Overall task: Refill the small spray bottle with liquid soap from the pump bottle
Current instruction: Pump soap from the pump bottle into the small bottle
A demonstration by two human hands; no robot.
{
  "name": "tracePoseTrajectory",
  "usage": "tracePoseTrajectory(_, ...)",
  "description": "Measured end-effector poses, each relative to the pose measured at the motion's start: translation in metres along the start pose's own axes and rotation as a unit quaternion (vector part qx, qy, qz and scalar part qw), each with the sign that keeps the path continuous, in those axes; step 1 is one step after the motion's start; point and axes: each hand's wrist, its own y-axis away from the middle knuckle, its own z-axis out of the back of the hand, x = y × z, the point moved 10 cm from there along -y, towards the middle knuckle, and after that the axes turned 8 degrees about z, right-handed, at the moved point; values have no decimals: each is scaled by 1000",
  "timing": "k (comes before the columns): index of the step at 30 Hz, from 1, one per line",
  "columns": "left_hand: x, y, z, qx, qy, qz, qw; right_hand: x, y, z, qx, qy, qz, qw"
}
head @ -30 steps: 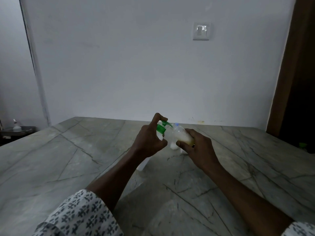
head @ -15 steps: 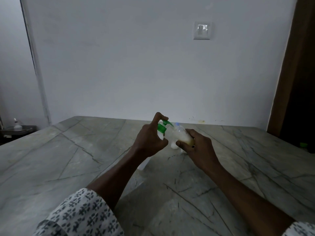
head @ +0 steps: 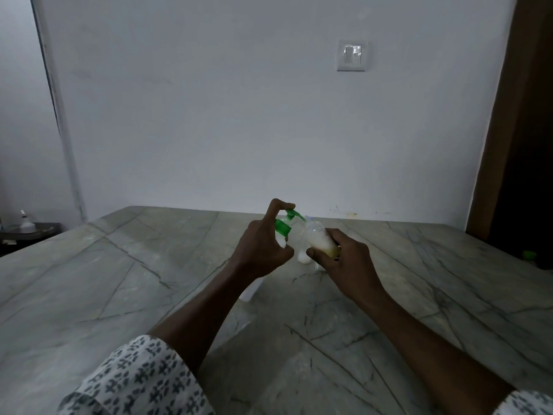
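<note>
Nothing really moves since before: left hand [head: 263,250] grips the white green-topped pump bottle [head: 282,228], right hand [head: 344,260] holds the small clear spray bottle [head: 317,239] tilted at its spout, above the grey marble surface [head: 119,280].

Above the marble table [head: 89,280], toward its far edge, the left hand [head: 260,253] gripped the white pump bottle [head: 282,228], with the forefinger curled over its green pump head. The right hand [head: 347,265] held the small spray bottle [head: 317,239] tilted, its neck just beside the green nozzle. Yellowish liquid lay inside the small bottle.
</note>
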Motion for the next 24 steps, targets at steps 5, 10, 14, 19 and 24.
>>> tracePoseTrajectory(5, 0, 1, 2, -12, 2, -3, 1000, 2, 1, -3, 10, 7, 8, 1000)
tracePoseTrajectory(10, 2, 0, 1, -6, 2, -3, 1000, 2, 1, -3, 9, 1, 7, 1000)
tracePoseTrajectory(14, 0, 1, 0, -4, -7, -9, 1000, 2, 0, 1, 1, -3, 5, 1000)
tracePoseTrajectory(19, 1, -1, 1, -6, -3, -8, 1000, 2, 1, 1, -3, -1, 5, 1000)
tracePoseTrajectory(24, 2, -1, 1, -14, -2, 1, 1000, 2, 1, -2, 8, 6, 5, 1000)
